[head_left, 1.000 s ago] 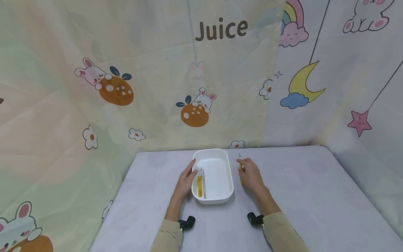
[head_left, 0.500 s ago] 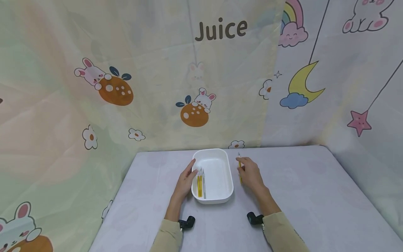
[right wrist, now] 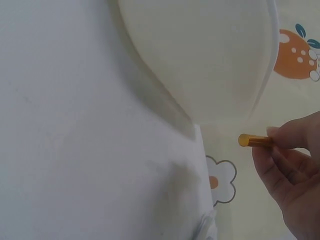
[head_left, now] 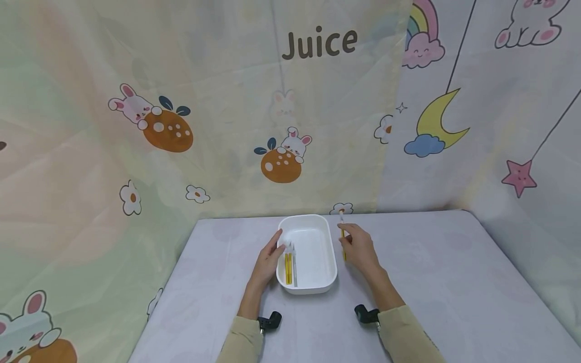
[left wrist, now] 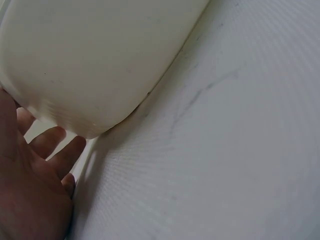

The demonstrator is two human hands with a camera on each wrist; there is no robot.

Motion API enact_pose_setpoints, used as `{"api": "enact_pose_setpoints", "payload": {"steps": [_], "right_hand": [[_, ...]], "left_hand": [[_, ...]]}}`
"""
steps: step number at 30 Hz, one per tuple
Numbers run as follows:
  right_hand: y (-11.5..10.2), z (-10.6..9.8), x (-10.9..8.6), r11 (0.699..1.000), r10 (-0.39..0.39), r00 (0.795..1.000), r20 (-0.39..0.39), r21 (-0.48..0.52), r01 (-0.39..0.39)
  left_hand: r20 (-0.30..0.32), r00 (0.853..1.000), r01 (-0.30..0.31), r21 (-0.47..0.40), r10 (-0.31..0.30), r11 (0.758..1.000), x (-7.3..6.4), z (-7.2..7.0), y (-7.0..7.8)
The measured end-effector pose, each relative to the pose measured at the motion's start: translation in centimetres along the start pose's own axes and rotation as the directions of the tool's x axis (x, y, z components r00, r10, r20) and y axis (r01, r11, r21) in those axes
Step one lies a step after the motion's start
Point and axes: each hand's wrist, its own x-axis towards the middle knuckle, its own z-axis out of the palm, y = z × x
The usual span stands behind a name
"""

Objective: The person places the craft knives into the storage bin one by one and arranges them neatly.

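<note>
A white rectangular tray (head_left: 315, 264) stands on the table. My left hand (head_left: 265, 262) holds its left side, thumb over the rim and fingers against the outer wall, as the left wrist view also shows. Inside the tray, along its left side, lie two slim yellow pen-like sticks (head_left: 288, 268) and a thin silvery one (head_left: 294, 269). Just right of the tray, my right hand (head_left: 360, 252) pinches another yellow pen-like stick (head_left: 343, 233) between thumb and fingers, its pale tip pointing away from me. In the right wrist view its see-through amber end (right wrist: 246, 140) sticks out.
A pale cloth covers the table (head_left: 454, 282), which reaches to a printed curtain (head_left: 227, 151) at the back. A black wrist camera (head_left: 270, 320) sits on the left wrist, another black wrist camera (head_left: 365, 314) on the right.
My right hand has shifted slightly left and lifted a little, and the yellow stick's tip has risen. The left hand and the tray have stayed in place.
</note>
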Motion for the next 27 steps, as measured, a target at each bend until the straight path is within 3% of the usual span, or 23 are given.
{"api": "enact_pose_setpoints", "payload": {"steps": [13, 27], "right_hand": [[-0.8, 0.3, 0.1, 0.989, -0.019, 1.000, -0.025, 0.149, 0.022], [-1.7, 0.6, 0.0, 0.984, -0.022, 1.000, -0.016, 0.175, 0.024]], "left_hand": [[0.005, 1.000, 0.011, 0.010, -0.011, 1.000, 0.0, 0.1, 0.1], [0.003, 1.000, -0.002, -0.012, 0.002, 1.000, 0.1, 0.1, -0.1]]}}
